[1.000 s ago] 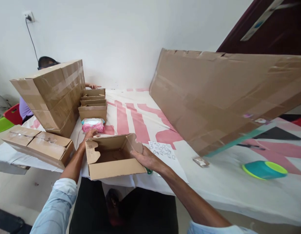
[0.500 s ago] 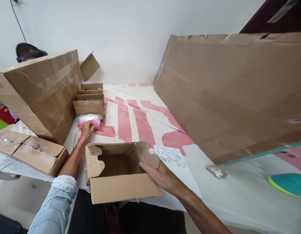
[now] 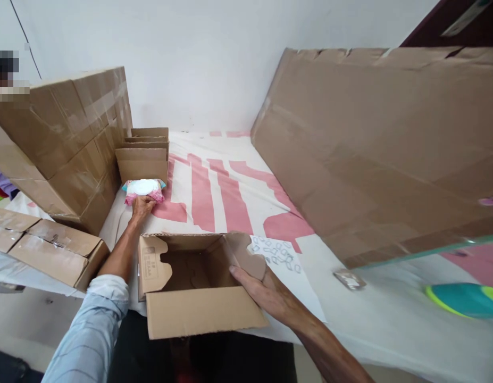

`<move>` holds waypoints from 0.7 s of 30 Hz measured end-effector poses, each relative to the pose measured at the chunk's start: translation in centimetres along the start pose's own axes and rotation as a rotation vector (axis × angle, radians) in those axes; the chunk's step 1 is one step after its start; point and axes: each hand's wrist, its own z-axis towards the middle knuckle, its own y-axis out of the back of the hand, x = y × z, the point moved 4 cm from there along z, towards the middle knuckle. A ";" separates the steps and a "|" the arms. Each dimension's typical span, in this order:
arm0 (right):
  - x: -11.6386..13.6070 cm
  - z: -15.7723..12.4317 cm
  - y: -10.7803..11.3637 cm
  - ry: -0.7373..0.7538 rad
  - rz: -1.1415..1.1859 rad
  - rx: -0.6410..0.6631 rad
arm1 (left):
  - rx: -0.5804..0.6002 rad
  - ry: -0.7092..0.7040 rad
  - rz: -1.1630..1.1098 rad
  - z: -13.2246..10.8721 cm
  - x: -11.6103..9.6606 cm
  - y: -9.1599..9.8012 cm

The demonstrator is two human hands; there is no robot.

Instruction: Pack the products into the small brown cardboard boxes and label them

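Observation:
An open cardboard box (image 3: 206, 314) is in front of me at the table's near edge, its flaps spread and its inside bare. My right hand (image 3: 256, 287) grips its right side, thumb inside and the other fingers hidden behind the flap. Farther off to the left, my left hand (image 3: 143, 206) is closed on the near edge of a pink, white and blue pack of wet wipes (image 3: 144, 187). That pack lies flat, just before a row of upright open cardboard boxes (image 3: 142, 166).
Big cardboard partitions stand at left (image 3: 82, 127) and right (image 3: 374, 154). A taped carton (image 3: 50, 250) lies at left. Rightward are a paper with drawn shapes (image 3: 294, 276), a small packet (image 3: 350, 279) and a teal item (image 3: 465, 299). Part of a person's blurred head shows far left.
The view has shifted slightly. The loose carton piece seen above the row of boxes is out of sight. Both hands keep their places on the wipes pack and the box.

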 end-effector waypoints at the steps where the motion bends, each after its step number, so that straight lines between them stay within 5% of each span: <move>1: 0.0 0.0 -0.1 0.003 0.002 0.002 | -0.025 0.001 0.009 -0.2 0.1 0.4; 6: -0.5 -0.2 0.1 0.012 -0.028 -0.046 | -0.118 0.014 0.061 0.0 -0.1 1.2; 14: 1.3 -0.1 -0.5 0.083 -0.010 0.026 | -0.054 -0.012 0.065 0.8 -1.6 0.0; 21: 2.3 -0.1 0.3 0.110 0.148 0.442 | -0.060 0.010 0.068 -0.3 -0.4 0.9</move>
